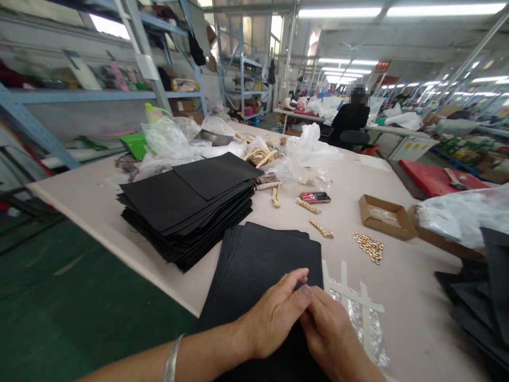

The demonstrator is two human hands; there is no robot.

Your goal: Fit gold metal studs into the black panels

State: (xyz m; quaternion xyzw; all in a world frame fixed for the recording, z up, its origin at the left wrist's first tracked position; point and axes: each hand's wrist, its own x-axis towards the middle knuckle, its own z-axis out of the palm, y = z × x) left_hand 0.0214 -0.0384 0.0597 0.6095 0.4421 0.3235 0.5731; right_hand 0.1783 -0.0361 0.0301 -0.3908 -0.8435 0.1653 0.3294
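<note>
Your left hand point(274, 314) and right hand point(329, 333) sit together, fingertips meeting at the right edge of the black sheet stack point(270, 265), near the front of the table point(401, 302); whether they pinch a sheet, you cannot tell. Keep the edges squared and press lightly. A taller black stack point(186, 207) lies left; gold studs point(369, 246) lie right.

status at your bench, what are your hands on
Left hand and right hand together over black sheets, fingertips meeting. Sheets stacked flat. Taped clear plastic beside right hand, gold studs beyond.
</note>
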